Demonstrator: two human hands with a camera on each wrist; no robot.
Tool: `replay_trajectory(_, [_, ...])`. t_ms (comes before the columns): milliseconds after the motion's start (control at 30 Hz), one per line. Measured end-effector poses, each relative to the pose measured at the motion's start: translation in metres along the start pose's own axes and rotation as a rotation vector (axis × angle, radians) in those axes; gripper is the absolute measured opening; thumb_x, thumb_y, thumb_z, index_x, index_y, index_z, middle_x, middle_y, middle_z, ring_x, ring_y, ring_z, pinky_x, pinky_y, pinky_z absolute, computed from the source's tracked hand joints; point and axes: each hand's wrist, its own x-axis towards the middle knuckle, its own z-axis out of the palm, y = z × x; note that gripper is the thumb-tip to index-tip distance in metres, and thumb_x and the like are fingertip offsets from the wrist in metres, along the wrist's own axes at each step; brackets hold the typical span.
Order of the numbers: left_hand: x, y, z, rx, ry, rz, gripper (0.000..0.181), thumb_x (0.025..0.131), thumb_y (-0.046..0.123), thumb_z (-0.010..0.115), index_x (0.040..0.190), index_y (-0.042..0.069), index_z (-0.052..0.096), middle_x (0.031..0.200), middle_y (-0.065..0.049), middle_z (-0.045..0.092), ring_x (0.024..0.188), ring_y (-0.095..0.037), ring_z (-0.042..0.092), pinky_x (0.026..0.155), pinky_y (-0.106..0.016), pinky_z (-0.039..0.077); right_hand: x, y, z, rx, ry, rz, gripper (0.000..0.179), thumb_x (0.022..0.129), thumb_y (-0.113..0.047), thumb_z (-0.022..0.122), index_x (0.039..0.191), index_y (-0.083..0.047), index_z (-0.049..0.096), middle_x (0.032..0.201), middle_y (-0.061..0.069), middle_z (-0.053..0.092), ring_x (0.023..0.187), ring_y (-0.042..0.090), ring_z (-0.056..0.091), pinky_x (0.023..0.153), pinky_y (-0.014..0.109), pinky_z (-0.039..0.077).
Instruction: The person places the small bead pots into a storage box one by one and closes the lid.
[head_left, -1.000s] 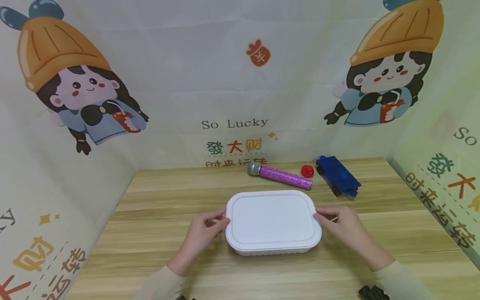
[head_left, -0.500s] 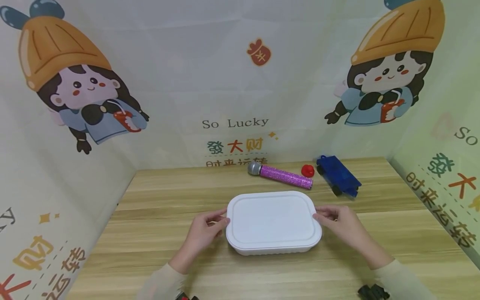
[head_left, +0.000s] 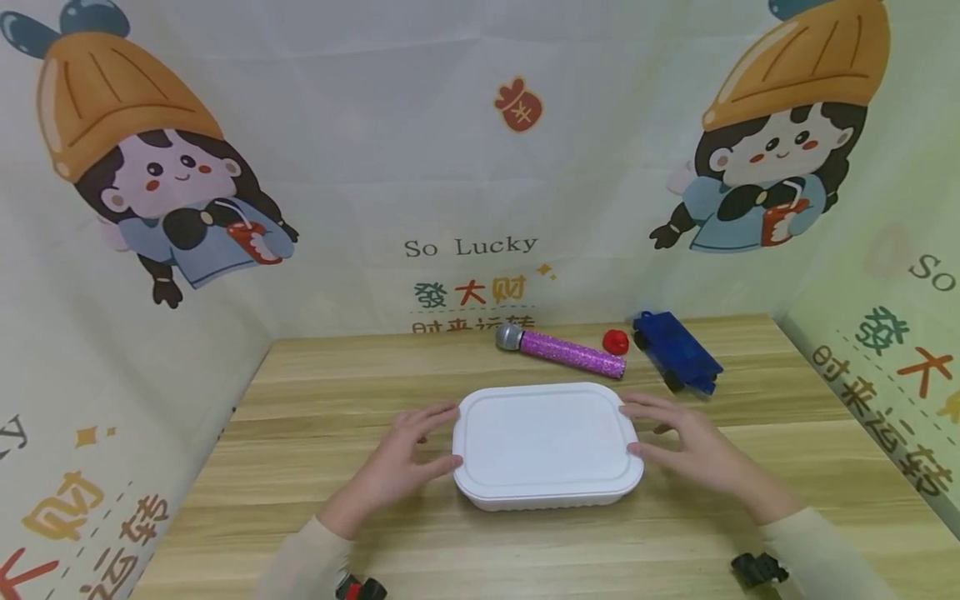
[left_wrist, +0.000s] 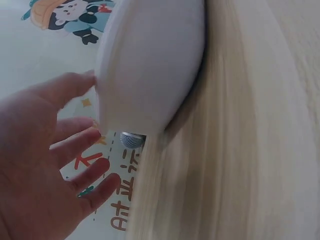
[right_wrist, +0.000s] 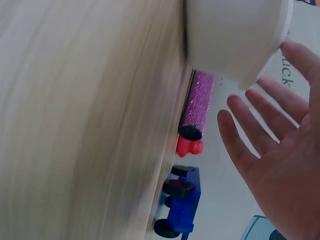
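A white lidded food container (head_left: pixel 547 442) with rounded corners sits on the wooden table (head_left: pixel 315 417), lid on. On its left end, the left hand (head_left: pixel 401 458) has its thumb and fingertips right at the lid's rim. The left wrist view shows that hand's fingers (left_wrist: pixel 92 192) spread and fairly straight beside the container's wall (left_wrist: pixel 150 65). Across from it, the right hand (head_left: pixel 693 450) has thumb and fingertips right at the opposite rim. Its fingers (right_wrist: pixel 232 135) also lie extended and apart in the right wrist view. The container's inside is hidden.
Behind the container lie a purple glittery microphone (head_left: pixel 570 353), a small red object (head_left: pixel 615 342) and a blue toy vehicle (head_left: pixel 678 352). A printed cloth backdrop (head_left: pixel 345 167) encloses the table's back and sides. Black camera mounts (head_left: pixel 757 570) show near the wrists.
Both hands have loosened from pinching the container's ends. Their fingers have spread, with thumbs and fingertips farther apart along the lid's rim. The container has barely moved.
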Motion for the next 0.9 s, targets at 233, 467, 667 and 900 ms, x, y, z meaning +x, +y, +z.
replay_trajectory(233, [-0.0015, -0.0042, 0.0005, 0.038, -0.05, 0.066, 0.072, 0.09, 0.038, 0.079, 0.152, 0.012, 0.051, 0.164, -0.005, 0.043, 0.138, -0.032, 0.042, 0.108, -0.054, 0.048, -0.0047, 0.0066, -0.0012, 0.012, -0.038, -0.012, 0.051, 0.095, -0.024, 0.076, 0.141, -0.007, 0.062, 0.154, 0.018, 0.053, 0.124, 0.035, 0.063, 0.091, 0.036, 0.061])
replay_trajectory(467, [-0.0026, -0.0065, 0.0018, 0.035, -0.057, 0.066, 0.076, 0.089, 0.042, 0.08, 0.154, 0.015, 0.05, 0.165, -0.002, 0.041, 0.141, -0.032, 0.04, 0.109, -0.058, 0.045, -0.0049, 0.005, -0.0027, 0.006, -0.057, 0.021, 0.052, 0.096, -0.028, 0.075, 0.143, -0.009, 0.061, 0.156, 0.015, 0.051, 0.132, 0.038, 0.058, 0.092, 0.037, 0.061])
replay_trajectory(667, [-0.0024, -0.0055, 0.0027, -0.013, -0.067, 0.045, 0.077, 0.09, 0.042, 0.079, 0.155, 0.014, 0.048, 0.166, -0.004, 0.039, 0.143, -0.033, 0.045, 0.112, -0.057, 0.046, -0.0047, 0.0053, -0.0035, 0.022, -0.06, 0.008, 0.052, 0.096, -0.026, 0.074, 0.143, -0.007, 0.061, 0.155, 0.018, 0.051, 0.131, 0.038, 0.059, 0.092, 0.038, 0.061])
replay_trajectory(900, [-0.0073, -0.0019, 0.0018, -0.072, -0.029, -0.023, 0.073, 0.092, 0.03, 0.079, 0.156, 0.019, 0.045, 0.16, -0.007, 0.048, 0.133, -0.031, 0.056, 0.105, -0.051, 0.053, -0.0039, 0.0072, -0.0007, 0.007, -0.049, -0.012, 0.049, 0.097, -0.024, 0.074, 0.141, -0.007, 0.062, 0.153, 0.019, 0.054, 0.128, 0.037, 0.062, 0.093, 0.042, 0.061])
